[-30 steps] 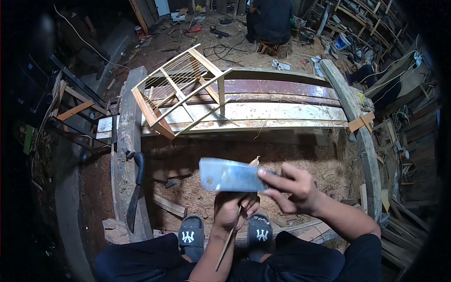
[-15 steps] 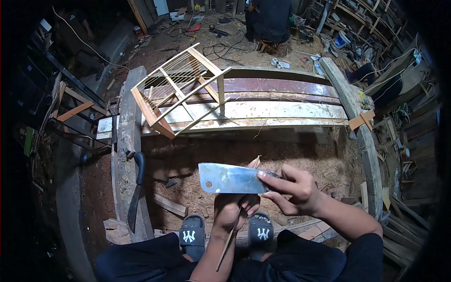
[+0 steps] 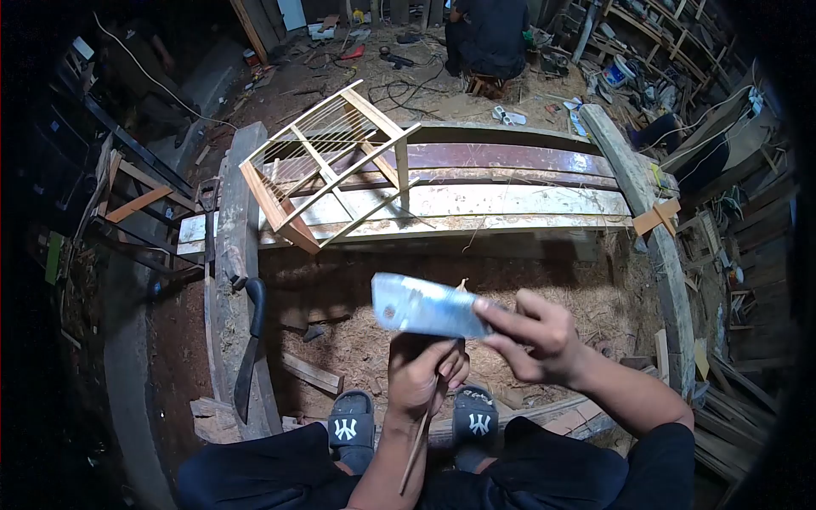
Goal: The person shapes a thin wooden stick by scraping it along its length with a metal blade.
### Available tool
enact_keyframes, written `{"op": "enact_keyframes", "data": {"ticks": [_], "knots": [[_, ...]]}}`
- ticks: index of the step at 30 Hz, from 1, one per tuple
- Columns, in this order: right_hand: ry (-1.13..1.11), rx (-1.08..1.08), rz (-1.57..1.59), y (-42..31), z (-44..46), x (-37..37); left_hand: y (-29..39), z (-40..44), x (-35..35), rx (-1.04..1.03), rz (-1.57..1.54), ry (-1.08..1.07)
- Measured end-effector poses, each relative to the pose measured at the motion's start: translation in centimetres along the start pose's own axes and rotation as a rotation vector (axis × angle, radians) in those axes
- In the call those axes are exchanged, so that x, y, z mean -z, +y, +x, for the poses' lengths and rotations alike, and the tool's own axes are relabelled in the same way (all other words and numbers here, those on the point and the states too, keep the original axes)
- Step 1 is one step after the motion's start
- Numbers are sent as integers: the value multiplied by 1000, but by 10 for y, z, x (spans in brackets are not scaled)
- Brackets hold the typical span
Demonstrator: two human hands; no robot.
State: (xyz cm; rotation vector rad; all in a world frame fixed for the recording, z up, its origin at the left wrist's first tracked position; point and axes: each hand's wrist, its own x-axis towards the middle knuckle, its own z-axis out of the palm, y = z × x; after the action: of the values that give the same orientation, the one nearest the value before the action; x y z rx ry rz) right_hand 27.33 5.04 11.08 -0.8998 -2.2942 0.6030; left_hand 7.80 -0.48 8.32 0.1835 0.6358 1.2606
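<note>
In my right hand (image 3: 540,336) is a cleaver (image 3: 421,306), gripped by the handle with the thumb and fingers near the base of its wide blade. The blade points left, has a hole near its end, and is slightly smeared by motion. Just beneath it, my left hand (image 3: 419,374) is closed around a thin wooden stick (image 3: 413,459). One end of the stick runs down along my left forearm. Its upper end shows behind the blade, which hides the middle part. Whether the edge touches the stick I cannot tell.
A slatted wooden frame (image 3: 327,174) leans on the planks (image 3: 510,200) ahead. A curved knife with a black handle (image 3: 253,310) rests on the left beam (image 3: 234,212). Another beam (image 3: 625,161) stands right. Sandals (image 3: 352,427) are on my feet. A person (image 3: 489,38) sits farther back.
The cleaver has moved up a little, and its free end has tilted upward. My left hand still grips the stick, rising slightly with it.
</note>
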Motion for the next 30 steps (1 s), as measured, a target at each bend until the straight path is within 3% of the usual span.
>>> {"op": "enact_keyframes", "data": {"ticks": [2,3,5,6,9,11,13,15,17,19,23,26,27,29,30], "knots": [[20,-3,-42,6,2,0,-3,3,12,-66,23,-128],[18,49,-19,4,0,-4,-5,3,9,16,-131,-48],[-30,56,39,-7,3,1,-2,-1,-2,27,-141,34],[0,34,-9,-1,3,0,-3,2,6,8,-106,-99],[34,7,-37,10,0,-2,-1,5,11,-52,32,-146],[-52,100,13,-5,0,2,0,-3,-1,61,-165,-23],[9,44,-14,4,1,0,-8,1,15,45,-179,-107],[27,8,-62,9,4,1,-7,6,17,-67,73,-160],[-76,81,-10,-3,1,1,-5,-1,-2,75,-139,101],[-46,53,44,-3,0,-1,-4,-1,-8,57,-131,118],[42,-18,-44,4,4,1,-5,4,9,-42,112,-82],[-9,23,21,-3,3,2,-9,-4,9,79,-148,33],[31,33,-24,4,3,-1,-9,3,17,50,-178,-150],[42,-13,-32,11,2,-2,-8,7,22,-52,-43,-247],[44,51,-21,9,1,-3,-10,3,18,4,-114,-116]]}}
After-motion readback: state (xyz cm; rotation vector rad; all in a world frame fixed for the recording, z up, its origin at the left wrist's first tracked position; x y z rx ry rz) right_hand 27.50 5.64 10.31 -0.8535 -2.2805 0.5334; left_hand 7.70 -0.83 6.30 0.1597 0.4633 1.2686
